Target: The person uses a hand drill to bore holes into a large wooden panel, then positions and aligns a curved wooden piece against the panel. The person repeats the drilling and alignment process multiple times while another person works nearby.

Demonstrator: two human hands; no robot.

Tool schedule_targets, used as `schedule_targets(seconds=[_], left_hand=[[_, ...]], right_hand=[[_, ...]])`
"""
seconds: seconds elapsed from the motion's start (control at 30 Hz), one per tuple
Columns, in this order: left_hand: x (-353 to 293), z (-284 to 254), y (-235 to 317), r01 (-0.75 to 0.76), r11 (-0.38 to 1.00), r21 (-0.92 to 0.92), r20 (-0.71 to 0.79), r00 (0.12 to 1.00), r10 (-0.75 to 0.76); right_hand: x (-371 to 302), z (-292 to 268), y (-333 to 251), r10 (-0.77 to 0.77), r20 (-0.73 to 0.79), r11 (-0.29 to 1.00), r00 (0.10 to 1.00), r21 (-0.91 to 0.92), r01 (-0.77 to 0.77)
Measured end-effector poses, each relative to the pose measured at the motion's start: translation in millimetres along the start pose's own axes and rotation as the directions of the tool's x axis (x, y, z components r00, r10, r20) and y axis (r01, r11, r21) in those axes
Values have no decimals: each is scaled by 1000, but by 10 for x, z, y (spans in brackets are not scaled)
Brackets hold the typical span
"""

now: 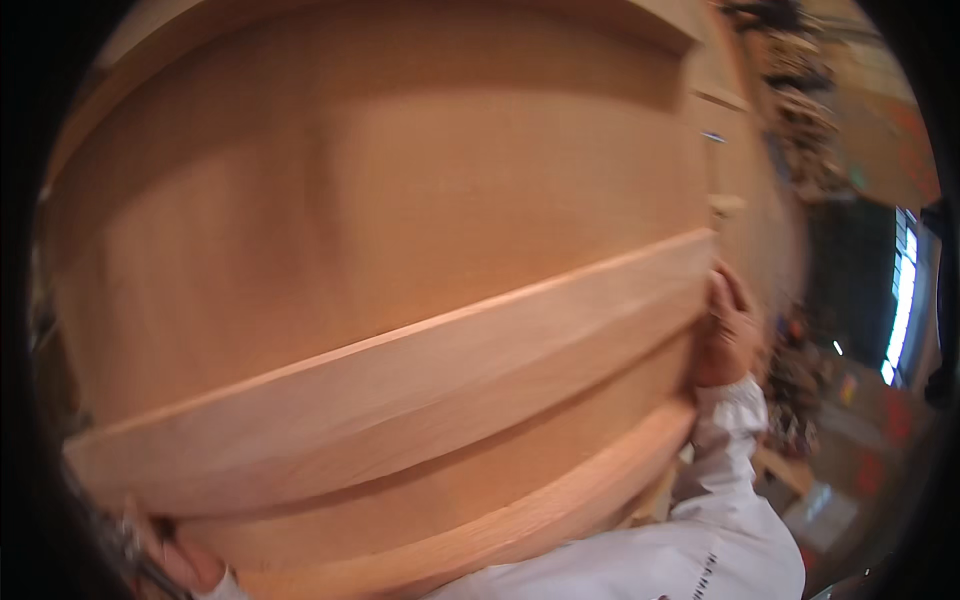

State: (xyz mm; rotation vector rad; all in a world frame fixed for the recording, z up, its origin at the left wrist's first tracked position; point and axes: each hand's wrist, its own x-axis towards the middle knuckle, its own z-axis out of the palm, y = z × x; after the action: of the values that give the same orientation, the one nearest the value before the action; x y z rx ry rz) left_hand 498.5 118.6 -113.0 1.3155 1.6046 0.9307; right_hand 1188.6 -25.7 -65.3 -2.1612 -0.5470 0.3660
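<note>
Plain wooden board (400, 400) spanning a broad wooden panel (520, 190), a hand at each end.
The board's pale upper edge slants up to the right; a wide stretch of panel separates it from the far rim (560, 25), a narrower strip from the curved-looking near rim (560, 515). Its face shows faint, smooth grain. The right hand (732, 325), fingers curled, grips its right end; the left hand (185, 558), partly hidden, curls round its left.

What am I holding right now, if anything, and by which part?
A board, by its ends: right hand at the right end, left hand at the left end's lower edge.
</note>
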Motion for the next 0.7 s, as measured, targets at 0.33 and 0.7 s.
schedule_targets(seconds=[0.33, 0.7], left_hand=[[979, 439, 900, 222, 801, -556, -153, 920, -362], [1441, 319, 1032, 221, 829, -513, -176, 919, -354]], right_hand=[[290, 256, -406, -70, 227, 970, 971, -212, 119], [489, 468, -608, -244, 392, 792, 887, -447, 416]])
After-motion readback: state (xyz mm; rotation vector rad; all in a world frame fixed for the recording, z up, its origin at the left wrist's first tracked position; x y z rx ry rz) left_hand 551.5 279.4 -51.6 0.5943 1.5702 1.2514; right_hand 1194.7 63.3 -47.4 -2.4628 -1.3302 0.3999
